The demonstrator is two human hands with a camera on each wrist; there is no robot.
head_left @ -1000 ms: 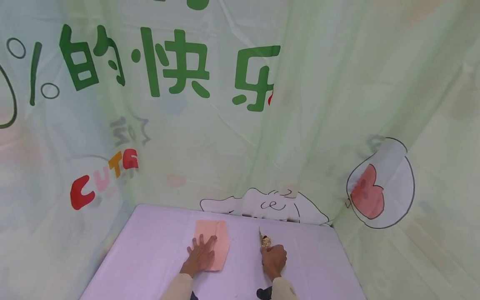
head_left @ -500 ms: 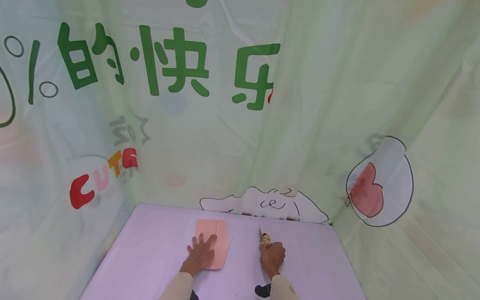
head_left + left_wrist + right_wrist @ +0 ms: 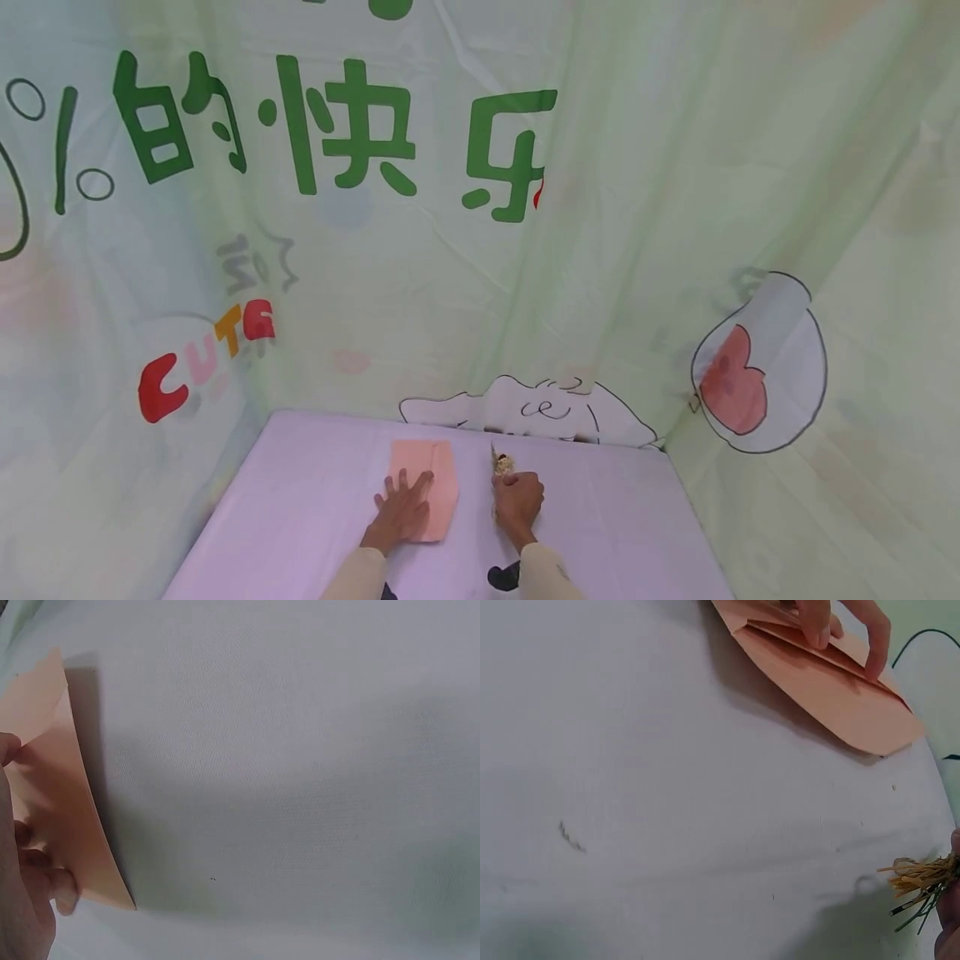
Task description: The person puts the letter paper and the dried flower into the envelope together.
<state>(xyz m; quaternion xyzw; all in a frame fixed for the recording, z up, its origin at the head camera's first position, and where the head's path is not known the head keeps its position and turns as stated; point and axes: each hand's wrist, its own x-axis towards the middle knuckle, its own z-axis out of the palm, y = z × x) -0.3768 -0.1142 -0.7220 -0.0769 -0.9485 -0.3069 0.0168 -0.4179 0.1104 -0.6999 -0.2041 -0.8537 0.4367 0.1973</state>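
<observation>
My left hand (image 3: 401, 508) lies with fingers spread on a folded sheet of pink paper (image 3: 441, 500). In the right wrist view, its fingers (image 3: 877, 637) press along a folded edge of the paper. To the right of the paper, my right hand (image 3: 519, 504) grips a small bunch of dried flowers (image 3: 504, 464). Pale blossoms, a dark red spot and one thin pointed tip stick out beyond the fist. At the right wrist view's edge, the bunch's cut tan and green stems (image 3: 922, 877) poke out from the hand. The middle of the bunch is hidden in the grip.
A pale lilac cloth covers the table (image 3: 622, 517). Printed curtains (image 3: 615, 250) close in the back and both sides. Small bits of debris (image 3: 571, 838) lie on the cloth in the right wrist view.
My right hand has moved left with the dried flowers, closer to the pink paper. The left hand and the paper have stayed in place.
</observation>
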